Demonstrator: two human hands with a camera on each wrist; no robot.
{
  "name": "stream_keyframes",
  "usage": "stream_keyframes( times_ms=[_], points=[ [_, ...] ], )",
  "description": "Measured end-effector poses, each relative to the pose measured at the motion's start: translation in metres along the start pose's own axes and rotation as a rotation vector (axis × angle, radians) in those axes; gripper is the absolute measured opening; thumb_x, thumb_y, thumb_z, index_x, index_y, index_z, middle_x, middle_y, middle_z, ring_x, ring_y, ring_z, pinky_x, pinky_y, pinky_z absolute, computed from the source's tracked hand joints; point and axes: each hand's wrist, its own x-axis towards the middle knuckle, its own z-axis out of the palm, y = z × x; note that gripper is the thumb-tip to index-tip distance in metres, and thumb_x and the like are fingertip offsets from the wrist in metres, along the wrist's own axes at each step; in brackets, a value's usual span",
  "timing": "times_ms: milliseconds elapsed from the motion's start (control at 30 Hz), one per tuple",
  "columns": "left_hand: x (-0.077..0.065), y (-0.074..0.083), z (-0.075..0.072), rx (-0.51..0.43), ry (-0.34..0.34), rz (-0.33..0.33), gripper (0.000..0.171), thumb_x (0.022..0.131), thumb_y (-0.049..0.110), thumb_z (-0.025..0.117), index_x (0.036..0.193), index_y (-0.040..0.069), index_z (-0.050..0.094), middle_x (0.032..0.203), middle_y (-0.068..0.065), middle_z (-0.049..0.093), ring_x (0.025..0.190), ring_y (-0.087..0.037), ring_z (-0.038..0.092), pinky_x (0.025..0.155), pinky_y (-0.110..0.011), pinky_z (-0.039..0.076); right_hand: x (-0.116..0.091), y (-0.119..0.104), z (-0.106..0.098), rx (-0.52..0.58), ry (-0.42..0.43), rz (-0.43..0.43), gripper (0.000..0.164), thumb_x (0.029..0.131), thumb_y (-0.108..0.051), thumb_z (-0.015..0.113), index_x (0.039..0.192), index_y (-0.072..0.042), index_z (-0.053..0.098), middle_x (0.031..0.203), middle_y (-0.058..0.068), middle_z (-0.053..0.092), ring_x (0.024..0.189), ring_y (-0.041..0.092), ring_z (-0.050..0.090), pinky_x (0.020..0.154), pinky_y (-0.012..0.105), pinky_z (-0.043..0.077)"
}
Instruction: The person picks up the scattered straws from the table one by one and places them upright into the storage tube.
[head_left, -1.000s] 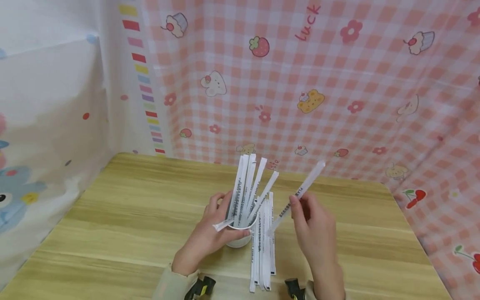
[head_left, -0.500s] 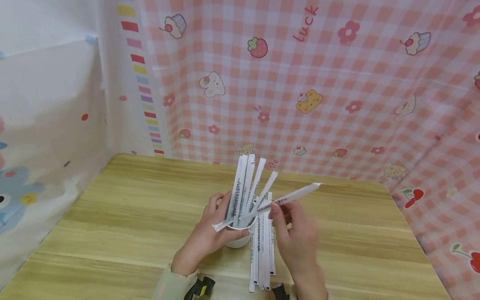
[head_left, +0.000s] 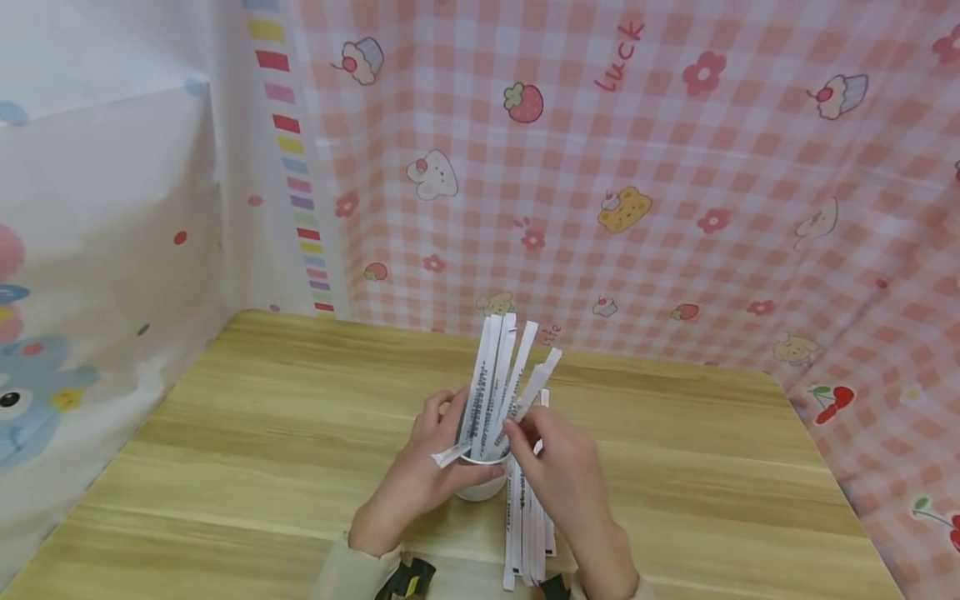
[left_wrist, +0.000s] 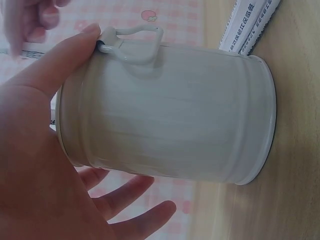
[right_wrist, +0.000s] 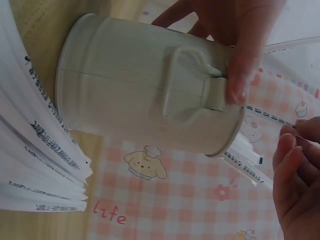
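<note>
A white metal can (left_wrist: 165, 110) with a wire side handle stands on the wooden table. My left hand (head_left: 420, 471) grips it near the rim, the thumb beside the handle in the left wrist view. Several paper-wrapped straws (head_left: 491, 383) with dark print lean inside the can, and one tilts out over the left of the rim. My right hand (head_left: 570, 479) pinches another wrapped straw (right_wrist: 270, 116) between thumb and fingers at the can's mouth. That straw's lower end is hidden within the can.
A bundle of wrapped straws (head_left: 525, 542) lies on the table (head_left: 300, 433) just right of the can, partly under my right forearm in the head view. A pink checked cloth (head_left: 585, 167) hangs behind the table's back edge, and a white printed cloth (head_left: 135, 208) hangs at left.
My right hand has moved left to the can with its straw. The straw has swung from pointing up-right beside the can to leaning in its mouth. My left hand keeps its grip.
</note>
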Motion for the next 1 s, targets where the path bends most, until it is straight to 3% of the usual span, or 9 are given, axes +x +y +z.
stream_keyframes(
  times_ms=[167, 367, 700, 800, 933, 1000],
  points=[
    [-0.001, 0.000, 0.000, 0.005, 0.009, 0.014, 0.100, 0.065, 0.049, 0.073, 0.143, 0.015, 0.020, 0.128, -0.015, 0.033, 0.103, -0.026, 0.039, 0.073, -0.034, 0.043, -0.002, 0.003, 0.009, -0.055, -0.097, 0.031, 0.010, 0.082, -0.023, 0.064, 0.076, -0.018, 0.058, 0.063, -0.015, 0.051, 0.052, 0.002, 0.044, 0.049, 0.014, 0.036],
    [-0.002, 0.000, 0.001, 0.004, 0.022, 0.026, 0.100, 0.065, 0.050, 0.073, 0.142, 0.013, 0.022, 0.127, -0.017, 0.033, 0.103, -0.027, 0.041, 0.073, -0.035, 0.044, -0.005, 0.005, 0.014, -0.034, -0.205, 0.113, 0.011, 0.080, -0.023, 0.067, 0.075, -0.020, 0.057, 0.062, -0.017, 0.048, 0.052, 0.000, 0.041, 0.048, 0.015, 0.036],
    [-0.001, 0.001, 0.000, 0.005, -0.003, -0.012, 0.101, 0.065, 0.051, 0.073, 0.143, 0.017, 0.019, 0.128, -0.015, 0.032, 0.103, -0.027, 0.040, 0.074, -0.033, 0.044, -0.004, 0.007, 0.013, -0.036, -0.260, 0.176, 0.014, 0.081, -0.028, 0.065, 0.076, -0.021, 0.055, 0.057, -0.017, 0.042, 0.047, 0.001, 0.037, 0.042, 0.018, 0.033],
    [-0.001, 0.001, 0.000, 0.002, 0.000, -0.009, 0.100, 0.065, 0.050, 0.073, 0.143, 0.016, 0.020, 0.127, -0.015, 0.032, 0.102, -0.027, 0.041, 0.073, -0.034, 0.044, -0.003, 0.007, 0.008, -0.029, -0.260, 0.189, 0.013, 0.082, -0.028, 0.064, 0.087, -0.017, 0.059, 0.058, -0.017, 0.043, 0.047, 0.001, 0.038, 0.042, 0.018, 0.034],
    [0.000, 0.002, 0.001, 0.005, -0.005, -0.023, 0.100, 0.065, 0.051, 0.072, 0.143, 0.017, 0.020, 0.126, -0.014, 0.032, 0.100, -0.026, 0.041, 0.073, -0.034, 0.044, 0.000, 0.008, 0.000, -0.026, -0.249, 0.255, 0.030, 0.083, -0.027, 0.063, 0.110, -0.013, 0.059, 0.062, -0.015, 0.047, 0.050, 0.002, 0.040, 0.045, 0.019, 0.036],
    [0.000, 0.001, 0.000, 0.008, -0.015, -0.046, 0.101, 0.064, 0.053, 0.072, 0.143, 0.019, 0.019, 0.126, -0.013, 0.032, 0.100, -0.026, 0.040, 0.073, -0.035, 0.044, 0.001, 0.011, -0.004, -0.037, -0.235, 0.285, 0.033, 0.084, -0.026, 0.062, 0.114, -0.014, 0.057, 0.063, -0.014, 0.047, 0.051, 0.003, 0.041, 0.046, 0.020, 0.036]
  ],
)
